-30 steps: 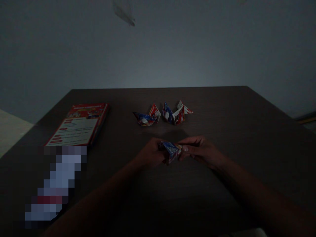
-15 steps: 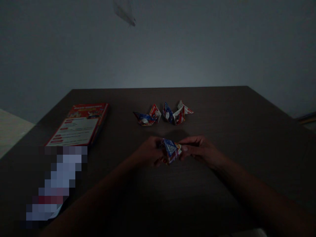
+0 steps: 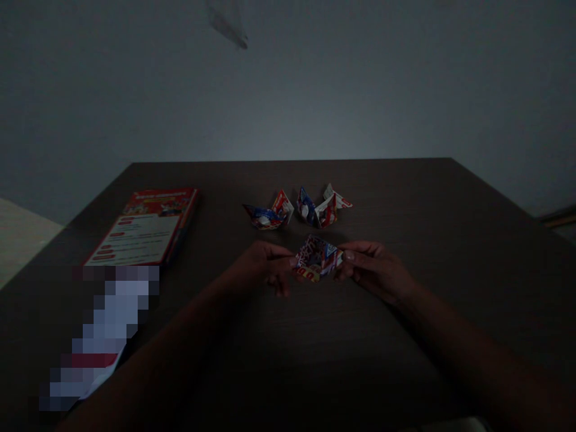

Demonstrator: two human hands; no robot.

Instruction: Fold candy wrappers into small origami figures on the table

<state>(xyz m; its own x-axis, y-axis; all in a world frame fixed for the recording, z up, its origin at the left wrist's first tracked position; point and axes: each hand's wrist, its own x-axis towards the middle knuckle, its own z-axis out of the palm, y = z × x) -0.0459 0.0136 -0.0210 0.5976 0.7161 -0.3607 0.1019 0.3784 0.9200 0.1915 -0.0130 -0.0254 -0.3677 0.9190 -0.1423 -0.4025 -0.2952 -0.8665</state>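
Between my two hands is a small piece of folded printed paper (image 3: 317,259), blue, red and yellow, spread into a hollow shape with its inside facing up. My left hand (image 3: 266,264) pinches its left corner between thumb and fingers. On the opposite corner, the thumb and fingers of my right hand (image 3: 375,269) are closed. Just beyond the hands, two folded paper boats lie side by side: a left one (image 3: 269,215) in blue and red, and a right one (image 3: 320,211) in blue, red and white.
A stack of red-and-white printed leaflets (image 3: 144,231) lies on the dark wooden table (image 3: 405,198) at the left. Nearer me, a blurred-out pale item (image 3: 105,327) sits beside my left forearm. A grey wall (image 3: 288,90) rises behind the table.
The folded paper has gone from a flatter, closed form to an opened hollow one. My hands have moved apart slightly, the left one shifting leftward. Both boats stay in place.
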